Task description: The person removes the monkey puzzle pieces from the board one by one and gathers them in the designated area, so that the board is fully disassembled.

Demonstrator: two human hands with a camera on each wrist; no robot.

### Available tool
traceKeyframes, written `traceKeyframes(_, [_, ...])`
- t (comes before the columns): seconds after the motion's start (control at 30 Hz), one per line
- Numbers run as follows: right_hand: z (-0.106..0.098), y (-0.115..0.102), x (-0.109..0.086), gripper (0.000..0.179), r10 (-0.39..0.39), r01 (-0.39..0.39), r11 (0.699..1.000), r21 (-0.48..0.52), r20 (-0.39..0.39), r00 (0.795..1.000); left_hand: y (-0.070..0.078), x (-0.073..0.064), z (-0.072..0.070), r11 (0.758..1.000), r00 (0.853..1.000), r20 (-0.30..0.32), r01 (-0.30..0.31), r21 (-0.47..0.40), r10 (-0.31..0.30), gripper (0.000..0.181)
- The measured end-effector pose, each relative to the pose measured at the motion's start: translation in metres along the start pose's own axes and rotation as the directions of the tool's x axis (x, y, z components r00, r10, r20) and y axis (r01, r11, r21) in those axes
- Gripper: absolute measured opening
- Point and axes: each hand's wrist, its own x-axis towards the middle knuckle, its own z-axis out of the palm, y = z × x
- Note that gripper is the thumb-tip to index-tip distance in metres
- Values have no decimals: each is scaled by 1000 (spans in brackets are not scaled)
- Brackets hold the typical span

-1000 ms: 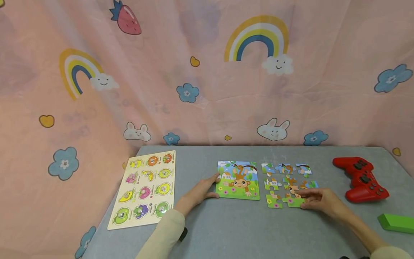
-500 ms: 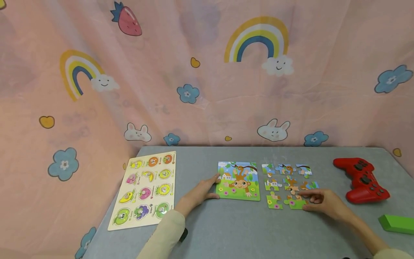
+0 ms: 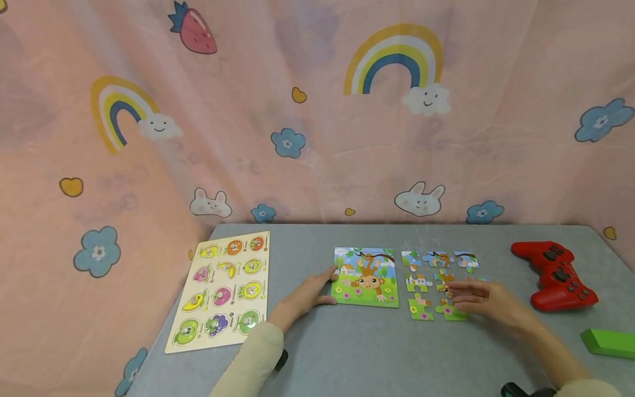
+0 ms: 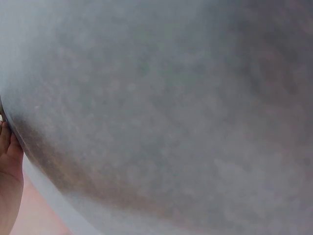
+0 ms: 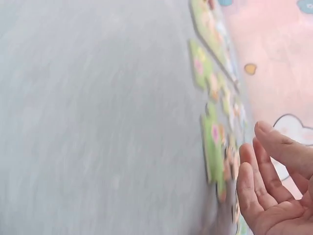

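A square monkey picture board (image 3: 366,278) lies face up in the middle of the table. My left hand (image 3: 308,291) rests at its left edge, thumb and fingers spread against the side; in the left wrist view only part of that hand (image 4: 10,161) shows. Right of the board, several jigsaw pieces (image 3: 420,309) of the same monkey scene lie in rows with gaps between them. Over their right side hovers my right hand (image 3: 488,302), fingers loosely extended, covering some pieces. The right wrist view shows that hand (image 5: 276,183) holding nothing, beside the blurred pieces (image 5: 213,142).
At the left stands a fruit peg puzzle board (image 3: 220,292) lying flat on the grey table (image 3: 357,353). A red game controller (image 3: 554,275) lies at the right, with a green block (image 3: 609,342) nearer the front. A pink patterned curtain (image 3: 317,182) hangs behind.
My right hand's fingers have straightened, and the hand has come off the lower pieces and shifted slightly up and left over the middle row. The left hand and picture board have stayed put.
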Motion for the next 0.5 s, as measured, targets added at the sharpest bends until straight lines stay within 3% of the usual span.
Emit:
traceKeyframes(0.27, [27, -10, 19, 59, -8, 9, 982, 191, -7, 1000, 0, 0, 0, 1000, 1000, -7, -12, 6, 12, 82])
traceKeyframes(0.5, [58, -18, 38, 55, -28, 29, 970, 240, -7, 1000, 1, -1, 0, 1000, 1000, -10, -15, -2, 15, 81])
